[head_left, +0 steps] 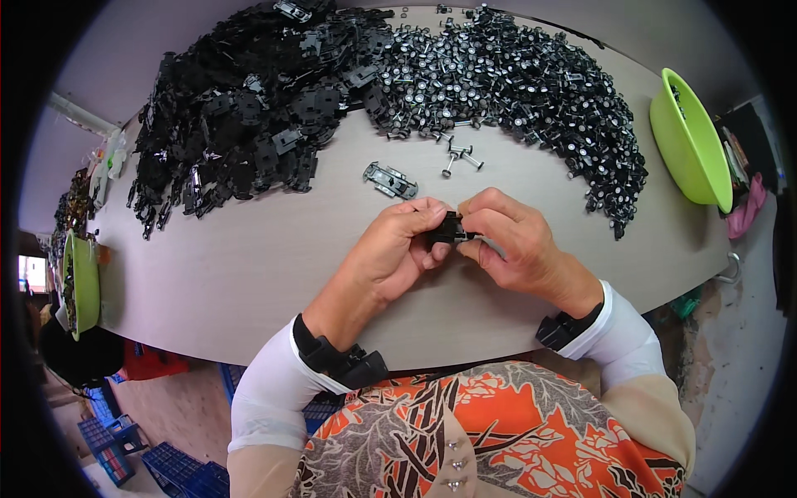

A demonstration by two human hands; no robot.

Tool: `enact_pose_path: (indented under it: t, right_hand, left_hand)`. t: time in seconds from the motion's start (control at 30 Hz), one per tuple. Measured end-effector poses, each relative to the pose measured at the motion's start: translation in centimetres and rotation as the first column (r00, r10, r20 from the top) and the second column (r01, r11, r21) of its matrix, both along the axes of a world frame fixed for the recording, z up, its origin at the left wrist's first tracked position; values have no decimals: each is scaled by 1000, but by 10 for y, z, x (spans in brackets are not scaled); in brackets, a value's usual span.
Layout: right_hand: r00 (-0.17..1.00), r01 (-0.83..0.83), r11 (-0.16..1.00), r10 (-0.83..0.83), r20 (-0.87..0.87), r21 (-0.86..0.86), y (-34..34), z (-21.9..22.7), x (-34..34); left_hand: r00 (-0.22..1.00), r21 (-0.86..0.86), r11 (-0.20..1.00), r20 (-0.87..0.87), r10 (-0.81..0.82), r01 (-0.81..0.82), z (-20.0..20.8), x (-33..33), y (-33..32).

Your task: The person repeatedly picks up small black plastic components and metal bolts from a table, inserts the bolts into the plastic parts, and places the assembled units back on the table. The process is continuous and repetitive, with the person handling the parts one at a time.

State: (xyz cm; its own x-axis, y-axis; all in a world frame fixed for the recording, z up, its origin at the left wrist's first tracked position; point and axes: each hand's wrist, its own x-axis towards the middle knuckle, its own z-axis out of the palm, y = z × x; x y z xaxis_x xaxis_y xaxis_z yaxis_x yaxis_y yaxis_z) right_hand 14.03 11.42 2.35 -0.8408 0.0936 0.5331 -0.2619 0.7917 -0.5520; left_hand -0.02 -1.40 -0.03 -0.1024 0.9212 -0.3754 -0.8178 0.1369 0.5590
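Note:
My left hand (399, 246) pinches a small black toy car chassis (446, 227) between thumb and fingers, over the near middle of the table. My right hand (519, 241) meets it from the right, fingers closed around a small wheel axle (467, 236) at the chassis's edge; the fingertips partly hide it. Just beyond my hands lies a single grey toy car chassis (390, 180). A few loose wheel axles (462, 158) rest a little farther off.
A big heap of black car chassis (241, 108) covers the far left of the table (207, 282). Joining it, a heap of wheel axles (515, 91) curves down the right. Green basins stand at the right (693, 145) and left (83, 286) edges. Blue crates (178, 473) sit below, lower left.

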Motion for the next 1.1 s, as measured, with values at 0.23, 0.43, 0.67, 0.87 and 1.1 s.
enact_pose_path:
  t: [0.23,0.43,0.67,0.87,1.1]
  right_hand:
    - [999,-9,1000,8,-49,-23,-4,0,1]
    - [976,122,973,-82,203,-193,29,16,-1]
    - [922,359,913,-379,76,195,103,-2,-2]
    - [892,299,941,-217,396,-160,89,11,20]
    - [842,439,894,-443,307,87,101,8,42]
  left_hand:
    - [999,-34,998,-4,51,-51,12,12,1]
    - [979,3,1000,-203,13,-12,7,8,5]
    - [949,-69,998,-314,-15,-7,13,1,8]
    - [952,-65,998,-306,-27,7,9,0,5]
    - [948,-92,996,-315,-46,18,15,4,6]
